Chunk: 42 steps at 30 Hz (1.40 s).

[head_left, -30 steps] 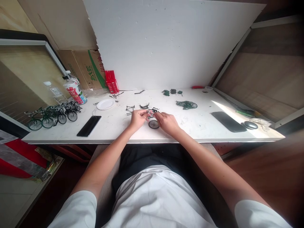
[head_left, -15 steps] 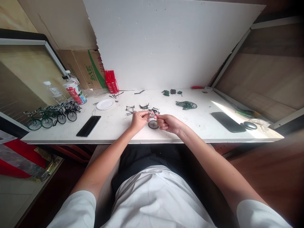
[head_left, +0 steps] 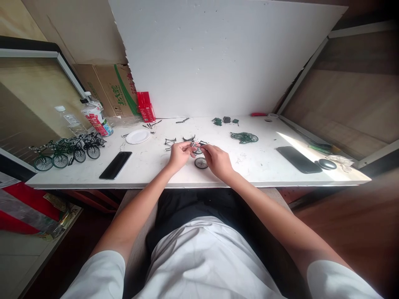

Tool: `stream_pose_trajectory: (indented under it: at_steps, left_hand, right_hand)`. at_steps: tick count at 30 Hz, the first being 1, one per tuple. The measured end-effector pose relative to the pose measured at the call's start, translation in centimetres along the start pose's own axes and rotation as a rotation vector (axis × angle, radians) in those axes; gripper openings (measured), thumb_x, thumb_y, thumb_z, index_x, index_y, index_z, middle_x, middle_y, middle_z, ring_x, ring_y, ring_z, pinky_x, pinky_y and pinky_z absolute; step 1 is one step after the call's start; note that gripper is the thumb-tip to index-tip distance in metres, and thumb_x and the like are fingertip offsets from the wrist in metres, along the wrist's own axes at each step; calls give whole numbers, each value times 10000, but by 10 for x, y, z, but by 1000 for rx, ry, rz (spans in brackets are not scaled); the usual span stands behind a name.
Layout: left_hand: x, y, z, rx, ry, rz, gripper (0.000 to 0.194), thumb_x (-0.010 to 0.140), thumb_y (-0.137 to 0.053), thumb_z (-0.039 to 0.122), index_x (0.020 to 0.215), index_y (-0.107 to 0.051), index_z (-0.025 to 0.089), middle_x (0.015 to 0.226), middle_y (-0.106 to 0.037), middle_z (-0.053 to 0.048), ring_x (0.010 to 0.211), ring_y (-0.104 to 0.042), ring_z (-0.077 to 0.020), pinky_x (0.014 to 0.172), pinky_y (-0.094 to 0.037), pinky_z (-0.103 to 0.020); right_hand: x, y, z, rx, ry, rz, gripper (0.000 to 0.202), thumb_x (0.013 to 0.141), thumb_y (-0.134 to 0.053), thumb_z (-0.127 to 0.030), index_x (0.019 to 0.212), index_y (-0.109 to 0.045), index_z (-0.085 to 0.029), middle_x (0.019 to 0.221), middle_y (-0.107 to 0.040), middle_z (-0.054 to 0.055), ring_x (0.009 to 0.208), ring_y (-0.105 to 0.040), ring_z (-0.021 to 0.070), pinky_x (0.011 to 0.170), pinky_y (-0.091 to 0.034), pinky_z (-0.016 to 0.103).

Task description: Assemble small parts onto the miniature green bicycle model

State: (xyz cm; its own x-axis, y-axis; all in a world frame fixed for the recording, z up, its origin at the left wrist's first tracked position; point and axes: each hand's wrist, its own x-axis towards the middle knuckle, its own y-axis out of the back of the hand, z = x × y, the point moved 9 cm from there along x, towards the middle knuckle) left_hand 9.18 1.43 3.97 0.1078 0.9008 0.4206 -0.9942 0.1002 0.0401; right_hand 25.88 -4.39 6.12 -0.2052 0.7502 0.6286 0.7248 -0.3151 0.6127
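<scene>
My left hand [head_left: 180,157] is closed in a pinch on a small silvery model-bicycle part [head_left: 193,144], whose exact kind is too small to make out. Against the same spot, the fingertips of my right hand [head_left: 218,161] are pinched together; whatever lies between them is hidden. A miniature black spoked wheel [head_left: 201,163] lies flat on the white table just below the fingers. Beyond my hands are a black toy frame piece [head_left: 170,142] and a curved black part [head_left: 188,138]. Other dark parts behind the fingers are partly covered.
Several assembled model bicycles [head_left: 68,153] stand at the left, near bottles [head_left: 97,119]. A phone [head_left: 116,165] and a white plate [head_left: 138,136] lie nearer. Green parts [head_left: 245,137] sit right of centre. Farther right are a dark flat slab [head_left: 297,160] and a mouse [head_left: 327,164].
My right hand has turned, bringing its back upward and its fingertips down to the silvery part. My left hand has shifted slightly left. The wheel on the table stays put.
</scene>
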Motion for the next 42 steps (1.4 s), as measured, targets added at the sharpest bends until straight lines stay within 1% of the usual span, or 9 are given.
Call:
stream_pose_trajectory:
  at_steps: [6,10,12,16,20,24,33,38,42]
  left_hand:
    - [-5,-2,-1,7,5,60,240,893,-779,340,975,-884,141,1095,-873,-131,653,-748,-154,631,-651,-317]
    - [-8,-2,2,44,-68,68,242,929,-738,319,1005,-896,152,1047,-875,-115,713,-766,-166,660,-654,-306]
    - [-9,-1,7,76,-117,61,250,948,-717,306,1036,-904,167,1034,-876,-101,690,-760,-158,659,-644,-296]
    - [-7,0,15,162,-184,21,256,961,-715,295,1088,-911,191,962,-872,-71,651,-756,-150,642,-612,-268]
    - [-4,-3,9,165,-170,-47,280,980,-710,325,1117,-900,172,1023,-876,-88,627,-754,-137,624,-606,-253]
    - [-3,-4,1,155,-134,-63,285,991,-730,370,1133,-890,181,1125,-875,-106,625,-761,-128,622,-604,-244]
    - [2,-2,1,26,-80,-23,305,892,-851,407,1033,-886,139,1126,-872,-150,597,-759,-146,585,-604,-259]
    - [0,-3,3,1,-53,5,295,860,-873,393,989,-889,128,1067,-875,-149,575,-741,-139,558,-606,-255]
    - [-1,-3,3,-4,-55,16,273,874,-843,371,980,-886,123,1044,-874,-141,602,-740,-135,552,-608,-243]
  right_hand:
    - [1,-4,3,-34,22,-100,492,1176,-397,-557,1035,-731,-223,774,-699,85,651,-579,218,634,-339,339]
    - [0,-20,17,648,-360,-312,533,1086,-535,-712,989,-701,-215,573,-370,-56,498,-328,146,554,-295,305]
    - [-7,-33,12,991,-537,-505,438,1030,-669,-641,1006,-684,-204,578,-236,-110,497,-211,115,530,-252,280]
    - [-8,-32,11,1216,-641,-552,302,1003,-723,-476,1034,-687,-178,598,-179,-126,520,-133,105,508,-178,268]
    - [-5,-30,23,1005,-636,-405,309,995,-696,-492,947,-647,-191,628,-245,-103,533,-181,104,517,-167,280]
    - [5,-8,22,544,-382,-153,342,1018,-659,-518,899,-639,-198,695,-530,-20,614,-416,138,609,-345,296]
    - [2,4,-4,-175,161,-107,442,1197,-391,-411,1229,-763,-174,957,-813,129,750,-675,229,662,-350,325]
    - [4,2,2,-113,47,-147,467,1189,-415,-487,1162,-774,-189,791,-742,92,637,-605,217,660,-334,333]
    - [2,-9,10,488,-294,-282,538,1108,-524,-684,1024,-743,-200,607,-504,-13,523,-456,171,611,-370,320]
